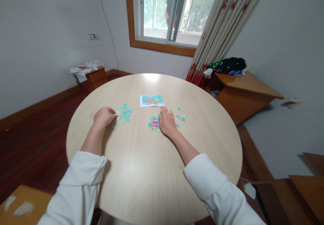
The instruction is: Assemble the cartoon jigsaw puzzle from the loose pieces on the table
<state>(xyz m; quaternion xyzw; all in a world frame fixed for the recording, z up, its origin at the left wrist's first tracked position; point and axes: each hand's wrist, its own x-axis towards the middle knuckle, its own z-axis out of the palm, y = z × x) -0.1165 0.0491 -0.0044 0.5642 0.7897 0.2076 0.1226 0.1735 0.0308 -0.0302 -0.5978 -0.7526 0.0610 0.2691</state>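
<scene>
My left hand (103,116) rests on the round table (141,171) with its fingers curled at the edge of a scatter of several teal puzzle pieces (124,113); a piece may be pinched in them, but I cannot make it out. My right hand (167,121) lies flat, fingers stretched out, on a partly built puzzle (154,122) with a pink figure. A printed reference picture (151,100) lies just beyond it. A few loose pieces (181,116) sit to the right of my right hand.
A low wooden cabinet (243,93) with dark dotted cloth on top stands at the right, beside a curtain (222,25). A small drawer unit (95,76) with papers stands at the left wall. A window (167,12) is behind the table. A cardboard box corner (22,204) is at the lower left.
</scene>
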